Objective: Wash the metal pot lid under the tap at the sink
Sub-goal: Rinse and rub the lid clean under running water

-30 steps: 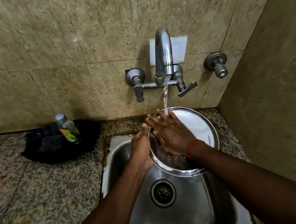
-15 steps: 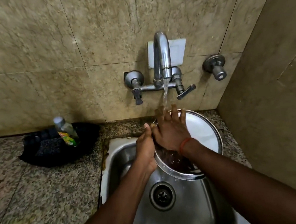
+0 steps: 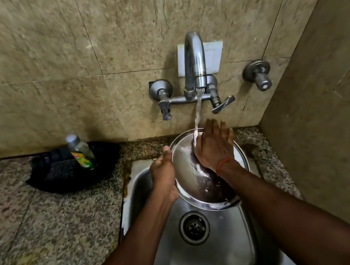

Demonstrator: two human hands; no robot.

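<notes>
The round metal pot lid (image 3: 187, 176) is held tilted over the steel sink (image 3: 210, 252), its inner face towards me. My left hand (image 3: 163, 175) grips its left rim. My right hand (image 3: 214, 146) lies flat against the lid's upper right part, fingers spread and pointing up; an orange thread circles the wrist. Water runs from the wall tap (image 3: 194, 61) onto the lid just left of my right hand and flows down its face.
A black tray (image 3: 47, 181) with a scrubber and a dish soap bottle (image 3: 80, 152) sits on the granite counter (image 3: 48, 230) left of the sink. A second valve (image 3: 258, 76) juts from the wall at right. A tiled side wall stands close on the right.
My right hand has slid up and to the right across the lid. The water now strikes the lid beside my hand.
</notes>
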